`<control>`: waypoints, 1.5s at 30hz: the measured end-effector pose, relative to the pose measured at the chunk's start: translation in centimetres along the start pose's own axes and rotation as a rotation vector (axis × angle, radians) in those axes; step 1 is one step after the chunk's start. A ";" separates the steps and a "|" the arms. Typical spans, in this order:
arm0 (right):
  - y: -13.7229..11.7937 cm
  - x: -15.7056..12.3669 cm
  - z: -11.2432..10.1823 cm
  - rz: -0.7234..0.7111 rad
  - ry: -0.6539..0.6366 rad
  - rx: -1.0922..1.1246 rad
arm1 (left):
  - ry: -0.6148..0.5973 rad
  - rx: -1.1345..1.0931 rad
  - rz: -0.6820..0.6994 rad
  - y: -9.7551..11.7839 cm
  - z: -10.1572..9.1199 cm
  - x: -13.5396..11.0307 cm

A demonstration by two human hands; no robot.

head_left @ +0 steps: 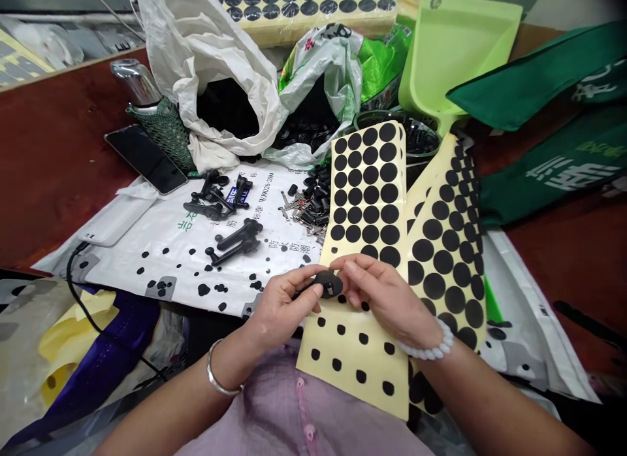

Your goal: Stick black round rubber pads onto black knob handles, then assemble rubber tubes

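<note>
My left hand (287, 302) pinches a small black plastic part (332, 284) with a rounded end, held above a cream sheet of round black stickers (406, 211). Close against that part is my right hand (385, 296), thumb and fingertips drawn together; whatever lies between them is too small to make out. The sheet's lower portion, under my hands, shows small dark leftover spots in place of most large discs. Another sheet of black discs (443, 260) curves down on the right. Several finished-looking black plastic parts (238, 240) lie on the white sheeting, left of my hands.
Small black pieces and metal bits (313, 204) are heaped beside the sticker sheet. Behind stand a white sack (264, 83), an open plastic bag (345, 83) of black parts and a green dustpan (460, 51). A phone (145, 159) leans by a flask (134, 80); a cable (78, 299) hangs left.
</note>
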State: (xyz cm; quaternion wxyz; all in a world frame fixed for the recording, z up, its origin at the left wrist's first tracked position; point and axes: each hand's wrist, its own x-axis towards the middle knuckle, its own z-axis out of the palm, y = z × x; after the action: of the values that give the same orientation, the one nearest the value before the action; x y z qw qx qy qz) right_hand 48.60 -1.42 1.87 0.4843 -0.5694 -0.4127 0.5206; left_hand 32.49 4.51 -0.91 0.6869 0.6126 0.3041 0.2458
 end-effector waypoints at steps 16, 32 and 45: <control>0.7 -1.6 -0.3 -0.244 0.228 -0.266 | -0.020 -0.277 -0.259 0.8 0.6 0.1; 1.5 -2.0 0.4 -0.453 0.293 -0.594 | -0.003 -0.337 -0.212 0.3 1.2 -0.4; 1.5 -1.9 1.1 -0.651 0.392 -0.912 | 0.045 -0.314 -0.135 0.4 0.9 -1.0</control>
State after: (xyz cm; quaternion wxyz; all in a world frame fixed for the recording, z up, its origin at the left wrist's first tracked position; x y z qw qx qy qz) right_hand 47.26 -3.45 0.76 0.3927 -0.6496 -0.6511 0.0004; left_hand 32.48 3.25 -0.36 0.7822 0.4701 0.3177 0.2574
